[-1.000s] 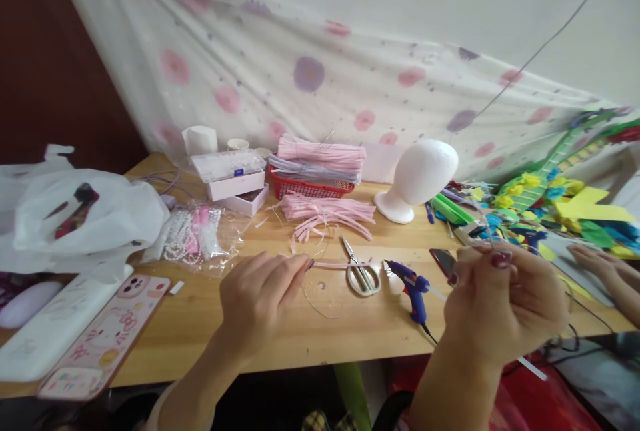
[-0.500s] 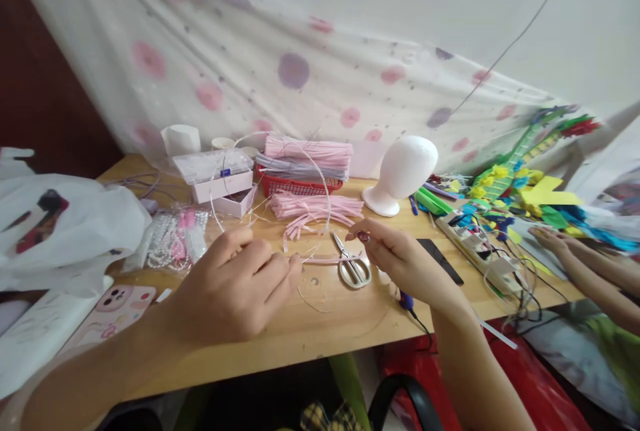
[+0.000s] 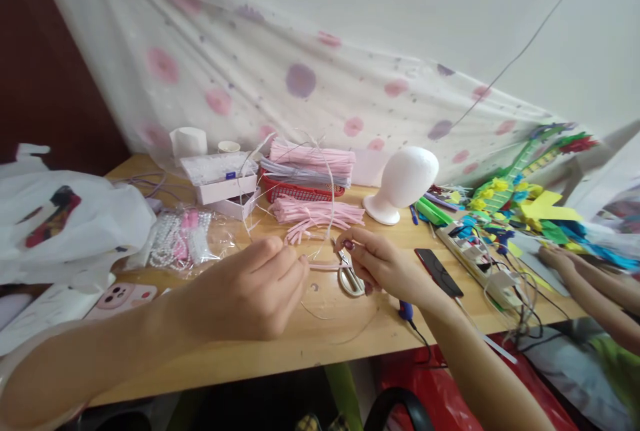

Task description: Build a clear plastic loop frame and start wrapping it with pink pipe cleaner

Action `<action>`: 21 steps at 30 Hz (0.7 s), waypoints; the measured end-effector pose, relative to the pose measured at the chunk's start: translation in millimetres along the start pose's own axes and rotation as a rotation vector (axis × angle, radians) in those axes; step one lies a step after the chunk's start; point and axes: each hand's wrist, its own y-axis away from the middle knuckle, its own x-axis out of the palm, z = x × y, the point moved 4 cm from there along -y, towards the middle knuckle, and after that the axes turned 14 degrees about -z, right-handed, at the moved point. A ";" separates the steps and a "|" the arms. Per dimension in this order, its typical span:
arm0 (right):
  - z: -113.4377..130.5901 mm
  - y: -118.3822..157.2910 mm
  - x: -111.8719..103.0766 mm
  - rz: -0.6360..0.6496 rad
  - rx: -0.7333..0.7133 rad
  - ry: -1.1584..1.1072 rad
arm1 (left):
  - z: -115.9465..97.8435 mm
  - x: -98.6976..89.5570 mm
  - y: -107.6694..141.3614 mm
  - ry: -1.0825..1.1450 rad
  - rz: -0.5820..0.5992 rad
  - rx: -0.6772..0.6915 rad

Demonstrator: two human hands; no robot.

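Observation:
My left hand [image 3: 255,287] is closed, its fingertips on a thin pink strip [image 3: 323,267] that stretches toward my right hand [image 3: 375,261]. The fingers of my right hand are pinched together near the strip's other end; what sits between them is too small to make out. A thin white wire loop [image 3: 332,197] rises above and between both hands. Scissors [image 3: 351,281] lie on the table just under my right hand, partly hidden by it. Behind the hands is a bundle of pink strips [image 3: 320,213].
A red basket [image 3: 300,192], white foam head [image 3: 407,177], boxes [image 3: 225,187], bagged beads [image 3: 183,237], a black phone [image 3: 439,273], a glue gun [image 3: 406,311] and a power strip [image 3: 470,257] surround the hands. At the right, another person's hands [image 3: 565,261] rest near colourful pieces.
My right hand has moved left, closer to my left hand, and now covers more of the scissors. The wire loop has shifted and looks narrower. The camera view has shifted slightly.

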 end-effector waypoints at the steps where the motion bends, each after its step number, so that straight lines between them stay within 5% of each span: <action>1: 0.4 -0.7 0.8 0.010 -0.016 -0.002 | 0.4 0.0 -1.1 -0.008 0.006 0.014; 9: 1.9 2.1 1.9 0.023 -0.007 0.015 | 1.4 5.7 -7.2 -0.032 0.055 0.120; 21: -17.2 6.4 6.2 0.131 0.098 -0.234 | 1.8 13.6 -8.1 -0.007 0.011 0.090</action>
